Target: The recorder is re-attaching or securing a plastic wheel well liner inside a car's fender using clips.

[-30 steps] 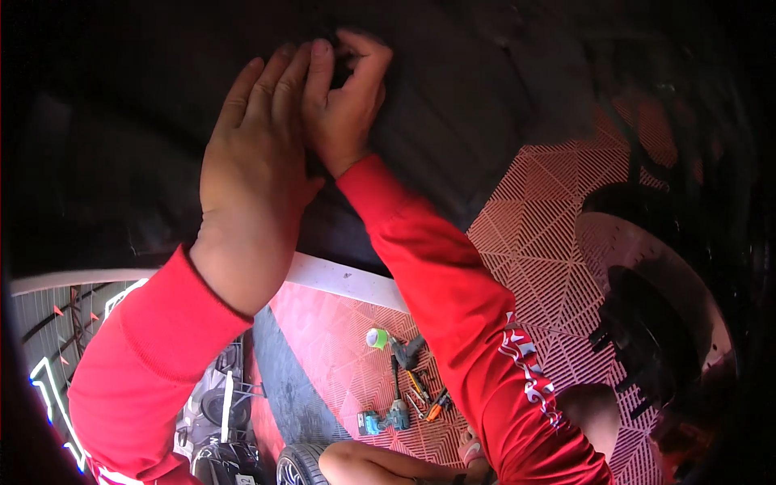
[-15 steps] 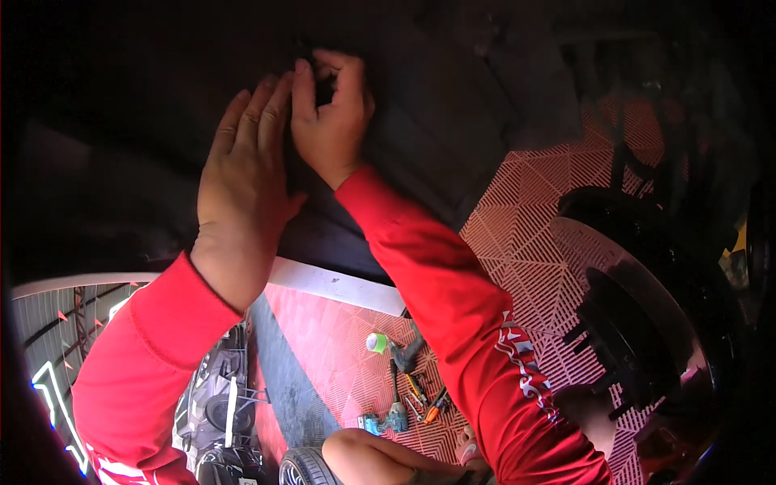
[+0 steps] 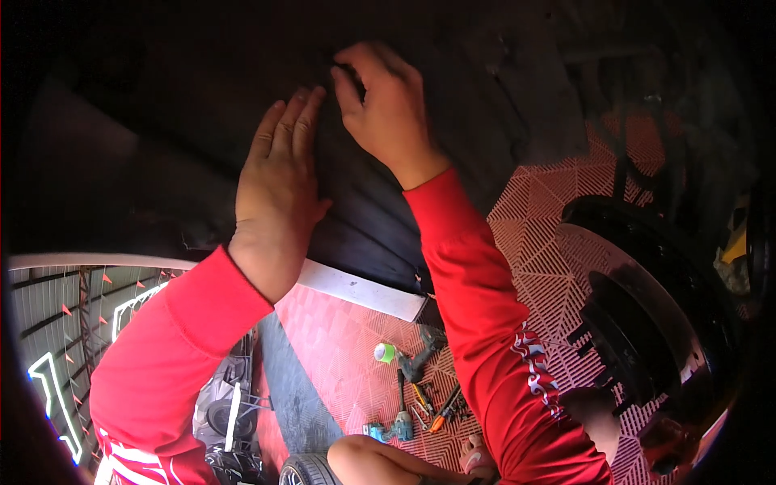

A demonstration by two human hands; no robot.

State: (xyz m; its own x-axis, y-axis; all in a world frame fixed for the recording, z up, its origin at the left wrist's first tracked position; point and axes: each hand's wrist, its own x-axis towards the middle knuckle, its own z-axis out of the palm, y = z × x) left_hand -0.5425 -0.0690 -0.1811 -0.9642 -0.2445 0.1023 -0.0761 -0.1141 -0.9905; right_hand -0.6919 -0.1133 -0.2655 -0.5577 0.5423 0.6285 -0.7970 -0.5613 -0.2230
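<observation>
Overhead spreads a dark wheel-arch liner (image 3: 364, 214), bordered below by a white body edge (image 3: 364, 293). My left hand (image 3: 279, 190) lies against the liner, palm toward it, with fingers stretched upward and the thumb out to the side. Just right of it and a little higher is my right hand (image 3: 392, 113). Its thumb and forefinger are curled toward each other at the liner's surface. Whatever sits between those fingertips is too dark to make out. Both forearms wear red sleeves.
A brake disc (image 3: 638, 291) with protruding studs is at the right. On the red tiled floor lie a teal power tool (image 3: 396, 428), a dark power tool (image 3: 422, 354), orange-handled tools (image 3: 440, 420) and a green-and-white round item (image 3: 385, 352). A tyre (image 3: 307, 470) stands at the bottom.
Both hands appear farther right in the picture, and the view has shifted a little. My right hand has moved away from the left fingertips, leaving a wider gap. The left hand stays flat.
</observation>
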